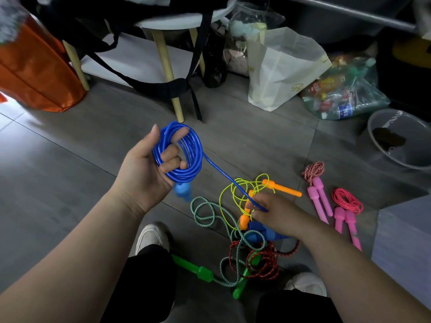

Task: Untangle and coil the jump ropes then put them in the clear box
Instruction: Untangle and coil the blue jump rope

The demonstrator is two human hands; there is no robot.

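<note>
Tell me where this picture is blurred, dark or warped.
Head view: the right hand is motion-blurred, the left hand and blue rope sharper; the top is dim; floor lines bow; a bright patch glares by the orange bag.

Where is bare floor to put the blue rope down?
Widest bare floor: left of the left hand, between the orange bag and the white shoe. A smaller patch lies between the table leg, paper bag and yellow rope. Crowded: the tangle by the right hand and the pink ropes.
</note>
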